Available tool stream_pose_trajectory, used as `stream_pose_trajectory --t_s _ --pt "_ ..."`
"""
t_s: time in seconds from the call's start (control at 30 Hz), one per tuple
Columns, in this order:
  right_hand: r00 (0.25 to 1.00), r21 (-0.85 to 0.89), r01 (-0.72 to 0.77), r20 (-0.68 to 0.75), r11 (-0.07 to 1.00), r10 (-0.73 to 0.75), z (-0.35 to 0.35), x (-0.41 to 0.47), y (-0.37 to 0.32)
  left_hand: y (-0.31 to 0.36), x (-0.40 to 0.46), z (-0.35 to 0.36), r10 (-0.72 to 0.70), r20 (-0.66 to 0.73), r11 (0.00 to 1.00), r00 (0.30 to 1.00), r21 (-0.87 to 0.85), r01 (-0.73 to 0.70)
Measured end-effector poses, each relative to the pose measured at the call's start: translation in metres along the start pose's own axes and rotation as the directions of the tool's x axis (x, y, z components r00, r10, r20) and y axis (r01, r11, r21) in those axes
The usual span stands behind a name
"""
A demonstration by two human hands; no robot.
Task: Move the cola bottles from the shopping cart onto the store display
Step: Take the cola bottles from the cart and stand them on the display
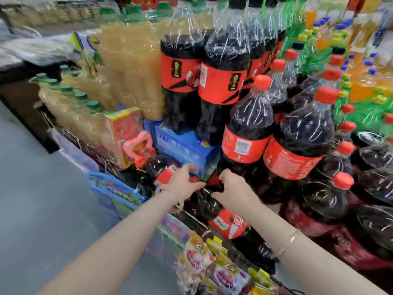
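While both hands reached low, one cola bottle [204, 201] lay between them.
Left hand [180, 184] and right hand [231, 192] gripped it beneath two upright red-capped bottles [246, 133].

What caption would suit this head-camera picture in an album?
Both hands, left and right, reach onto a shrink-wrapped cola bottle pack lying below stacked cola bottles.

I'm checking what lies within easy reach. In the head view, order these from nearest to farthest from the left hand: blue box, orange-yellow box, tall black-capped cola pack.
From the left hand:
1. Blue box, just above the fingers.
2. Orange-yellow box, up and left.
3. Tall black-capped cola pack, standing high behind.
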State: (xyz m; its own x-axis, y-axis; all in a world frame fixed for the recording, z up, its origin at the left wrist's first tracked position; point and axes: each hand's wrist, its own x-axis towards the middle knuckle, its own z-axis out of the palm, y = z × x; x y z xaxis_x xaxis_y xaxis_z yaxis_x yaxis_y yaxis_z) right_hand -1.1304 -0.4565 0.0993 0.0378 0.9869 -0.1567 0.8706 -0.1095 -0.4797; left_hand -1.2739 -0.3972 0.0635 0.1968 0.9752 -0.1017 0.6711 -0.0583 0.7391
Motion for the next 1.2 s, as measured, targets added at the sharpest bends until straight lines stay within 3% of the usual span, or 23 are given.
stream_pose_trajectory --t_s 0.2,0.43,0.87,1.03,1.2 --pt "0.993 -0.040 -0.111 0.027 0.993 0.113 0.036 0.033 -0.008 -0.028 0.034 0.005 -0.084 0.211 0.992 0.974 0.115 0.061" --pt "0.989 -0.190 -0.108 0.074 0.976 0.124 0.056 0.055 -0.008 -0.044 0.052 0.014 -0.030 0.326 0.998 0.945 0.065 0.010" --pt "0.995 -0.236 -0.086 0.025 0.968 0.095 0.059 0.046 -0.010 -0.048 0.038 0.011 0.138 0.253 0.989 0.958 -0.083 -0.121" --pt "0.996 -0.264 -0.084 -0.044 0.961 0.075 0.042 0.025 -0.012 -0.009 0.020 0.016 0.196 0.246 0.968 0.949 -0.201 -0.148" --pt "0.977 -0.298 -0.174 -0.172 0.939 0.126 0.004 -0.010 0.014 0.046 0.005 0.033 0.368 0.222 0.908 0.903 -0.295 -0.298"
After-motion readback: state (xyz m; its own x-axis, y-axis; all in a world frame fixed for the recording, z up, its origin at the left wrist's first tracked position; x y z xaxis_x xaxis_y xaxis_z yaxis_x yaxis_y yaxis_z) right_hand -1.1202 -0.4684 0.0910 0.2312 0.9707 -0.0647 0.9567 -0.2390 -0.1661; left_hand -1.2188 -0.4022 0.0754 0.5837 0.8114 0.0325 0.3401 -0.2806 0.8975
